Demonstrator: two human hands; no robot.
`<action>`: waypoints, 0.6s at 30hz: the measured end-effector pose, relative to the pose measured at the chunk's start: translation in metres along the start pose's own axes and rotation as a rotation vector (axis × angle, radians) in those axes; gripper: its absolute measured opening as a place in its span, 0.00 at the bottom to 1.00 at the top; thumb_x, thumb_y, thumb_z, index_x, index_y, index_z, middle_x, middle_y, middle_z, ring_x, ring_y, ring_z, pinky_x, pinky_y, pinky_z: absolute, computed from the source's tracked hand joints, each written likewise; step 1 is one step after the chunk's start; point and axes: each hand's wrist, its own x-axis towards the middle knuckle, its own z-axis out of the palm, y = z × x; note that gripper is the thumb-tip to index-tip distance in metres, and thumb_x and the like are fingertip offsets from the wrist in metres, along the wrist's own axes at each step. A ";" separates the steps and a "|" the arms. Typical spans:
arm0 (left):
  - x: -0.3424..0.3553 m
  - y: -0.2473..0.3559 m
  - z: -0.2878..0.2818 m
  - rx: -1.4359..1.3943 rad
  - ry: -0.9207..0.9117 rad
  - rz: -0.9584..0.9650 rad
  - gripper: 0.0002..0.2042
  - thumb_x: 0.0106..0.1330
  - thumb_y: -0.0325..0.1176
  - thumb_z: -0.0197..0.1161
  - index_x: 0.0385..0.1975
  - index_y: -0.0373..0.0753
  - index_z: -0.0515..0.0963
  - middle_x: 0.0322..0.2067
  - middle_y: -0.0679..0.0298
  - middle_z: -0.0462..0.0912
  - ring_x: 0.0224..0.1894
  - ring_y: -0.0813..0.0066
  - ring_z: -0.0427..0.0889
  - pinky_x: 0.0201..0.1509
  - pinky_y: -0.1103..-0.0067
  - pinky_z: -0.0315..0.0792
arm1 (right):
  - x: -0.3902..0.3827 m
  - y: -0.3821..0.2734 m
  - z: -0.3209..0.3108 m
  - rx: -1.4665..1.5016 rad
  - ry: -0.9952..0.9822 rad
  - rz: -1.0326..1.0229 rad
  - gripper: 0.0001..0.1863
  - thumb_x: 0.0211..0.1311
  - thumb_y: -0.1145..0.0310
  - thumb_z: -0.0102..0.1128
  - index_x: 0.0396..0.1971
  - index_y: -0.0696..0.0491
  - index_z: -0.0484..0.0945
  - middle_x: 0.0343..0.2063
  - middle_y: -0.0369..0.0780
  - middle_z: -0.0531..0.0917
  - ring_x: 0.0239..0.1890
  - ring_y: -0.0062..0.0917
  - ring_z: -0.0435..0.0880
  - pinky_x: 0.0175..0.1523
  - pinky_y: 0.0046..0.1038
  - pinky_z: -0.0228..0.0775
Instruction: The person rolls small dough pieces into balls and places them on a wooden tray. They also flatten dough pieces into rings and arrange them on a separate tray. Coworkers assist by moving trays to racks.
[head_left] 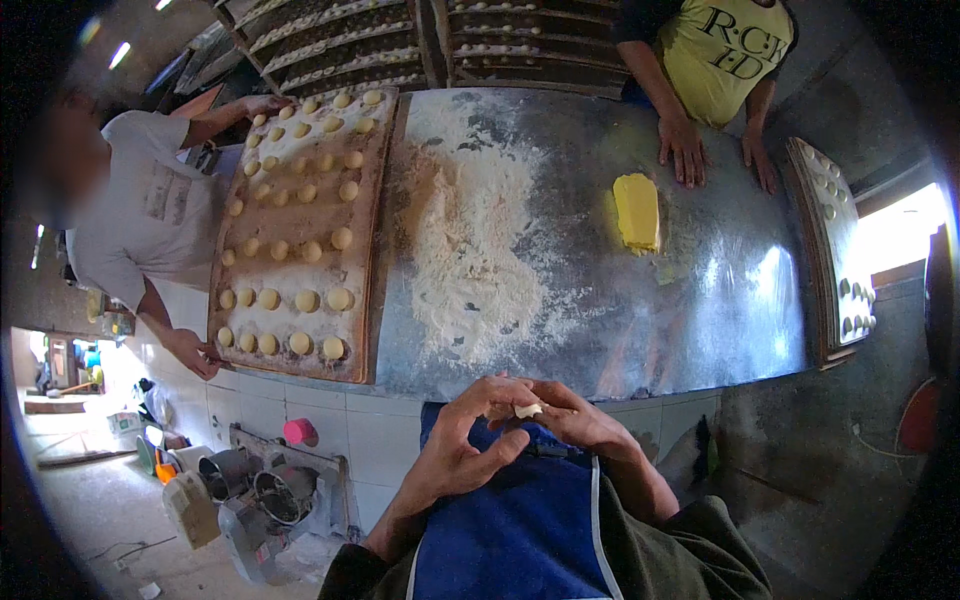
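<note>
Both my hands meet in front of my blue apron (510, 525), just off the table's near edge. A small pale piece of dough (527, 410) shows at the fingertips where they touch. My left hand (468, 437) reaches across with its fingers over those of the other hand, its thumb standing apart. My right hand (582, 418) has its fingers bent around the dough piece; its thumb is mostly hidden. Beyond them, the metal-topped table (580, 330) carries a wide patch of flour (475, 270) and a yellow slab of what looks like fat (637, 212).
At left, a person (150, 200) grips a wooden tray (290, 225) with rows of round dough balls. Across the table another person (720, 60) rests both hands on it. Stacked trays (828, 250) stand at right, racks (345, 45) behind. Buckets and jugs (225, 475) crowd the lower-left floor.
</note>
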 end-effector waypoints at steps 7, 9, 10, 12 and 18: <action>0.002 -0.011 0.000 0.474 0.097 0.191 0.11 0.59 0.25 0.70 0.41 0.42 0.81 0.45 0.61 0.81 0.55 0.55 0.79 0.66 0.63 0.68 | 0.010 0.018 0.004 0.428 -0.086 -0.171 0.28 0.75 0.65 0.54 0.69 0.61 0.64 0.61 0.41 0.75 0.63 0.26 0.71 0.68 0.30 0.61; 0.002 -0.013 0.000 0.529 0.117 0.177 0.11 0.56 0.25 0.71 0.39 0.42 0.81 0.44 0.61 0.81 0.53 0.56 0.79 0.64 0.63 0.69 | 0.010 0.023 -0.002 0.400 -0.115 -0.158 0.28 0.75 0.66 0.54 0.70 0.61 0.64 0.60 0.41 0.76 0.62 0.24 0.72 0.67 0.30 0.62; 0.001 -0.013 0.000 0.558 0.117 0.170 0.11 0.55 0.25 0.72 0.38 0.42 0.81 0.44 0.61 0.81 0.53 0.56 0.79 0.63 0.63 0.69 | 0.009 0.024 -0.006 0.343 -0.107 -0.174 0.28 0.75 0.66 0.54 0.70 0.61 0.64 0.59 0.40 0.77 0.61 0.23 0.73 0.66 0.29 0.63; 0.000 -0.013 -0.002 0.629 0.109 0.190 0.12 0.54 0.26 0.73 0.38 0.42 0.81 0.44 0.61 0.79 0.53 0.57 0.78 0.63 0.60 0.68 | 0.008 0.022 -0.010 0.277 -0.128 -0.199 0.26 0.76 0.65 0.55 0.68 0.60 0.66 0.58 0.39 0.78 0.58 0.22 0.74 0.64 0.28 0.65; -0.002 -0.005 -0.007 0.575 0.128 0.183 0.20 0.53 0.29 0.76 0.47 0.43 0.79 0.47 0.62 0.77 0.55 0.58 0.77 0.63 0.60 0.70 | 0.003 0.001 0.002 0.166 -0.089 -0.202 0.23 0.77 0.64 0.54 0.65 0.58 0.64 0.55 0.41 0.80 0.54 0.22 0.78 0.60 0.28 0.70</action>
